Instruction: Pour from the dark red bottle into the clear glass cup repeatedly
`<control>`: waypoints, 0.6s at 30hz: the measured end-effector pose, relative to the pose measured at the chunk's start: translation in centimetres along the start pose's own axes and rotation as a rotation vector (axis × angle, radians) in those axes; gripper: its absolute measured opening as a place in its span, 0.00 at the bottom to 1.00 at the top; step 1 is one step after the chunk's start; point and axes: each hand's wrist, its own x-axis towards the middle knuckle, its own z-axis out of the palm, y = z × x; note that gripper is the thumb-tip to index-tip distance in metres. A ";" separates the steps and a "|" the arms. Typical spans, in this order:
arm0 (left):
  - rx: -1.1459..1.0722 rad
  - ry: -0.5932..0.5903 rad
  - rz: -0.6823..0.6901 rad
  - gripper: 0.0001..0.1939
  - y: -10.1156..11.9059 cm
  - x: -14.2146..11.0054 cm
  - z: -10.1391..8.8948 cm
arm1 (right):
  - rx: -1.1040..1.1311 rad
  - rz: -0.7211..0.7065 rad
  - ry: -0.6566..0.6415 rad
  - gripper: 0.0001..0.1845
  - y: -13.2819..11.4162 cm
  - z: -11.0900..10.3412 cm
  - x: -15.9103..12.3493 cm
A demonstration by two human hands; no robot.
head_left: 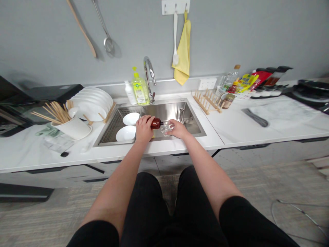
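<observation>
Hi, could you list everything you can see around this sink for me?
Brown bottle: one, left hand
Clear object: one, right hand
Sink: one, steel, counter
Bowls: two, white, sink's left side
Faucet: one, silver, behind sink
Bottles: two, green and white, behind sink
Plates: several, white, left counter
Chopsticks: many, tan, white container
Rack: one, wooden, right of sink
Cloth: one, yellow, wall hook
Fork: one, white, wall hook
Strainer: one, silver, wall
Jars, bottles, packets: several, mixed colours, right counter; too small to count
Left hand, right hand: one each, bare, over sink
</observation>
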 end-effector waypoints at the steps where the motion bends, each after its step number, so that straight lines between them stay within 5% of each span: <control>1: 0.001 -0.003 -0.003 0.33 0.0 0.0 0.0 | 0.001 -0.003 0.000 0.42 0.1 0.0 0.0; 18: 0.012 0.012 0.009 0.31 -0.1 0.0 0.1 | -0.004 0.005 -0.002 0.43 0.3 0.1 0.0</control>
